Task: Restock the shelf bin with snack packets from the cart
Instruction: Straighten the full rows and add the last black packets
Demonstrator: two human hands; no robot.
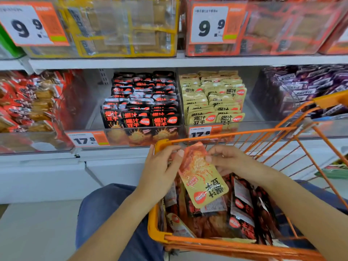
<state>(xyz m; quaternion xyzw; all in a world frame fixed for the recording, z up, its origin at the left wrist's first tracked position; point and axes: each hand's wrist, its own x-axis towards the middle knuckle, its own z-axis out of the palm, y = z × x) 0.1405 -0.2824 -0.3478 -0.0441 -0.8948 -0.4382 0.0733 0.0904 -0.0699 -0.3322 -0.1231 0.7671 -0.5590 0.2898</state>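
Both hands over the cart (162,235). Left hand (160,170) and right hand (228,160) pinch one yellow packet (202,178) at its upper end, thumb and fingers closed on it from either side. Packet hangs above the cart's other packets, long axis running up-left to down-right, print upside down. Matching yellow bin (214,102) lies straight up and beyond the cart rim, slightly nearer the right hand. Judgement: needs flipping upright before placing.

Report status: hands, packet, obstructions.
Left hand and right hand both gripping one yellow snack packet above the orange wire cart. Matching yellow-packet shelf bin directly ahead. Nothing in the way.
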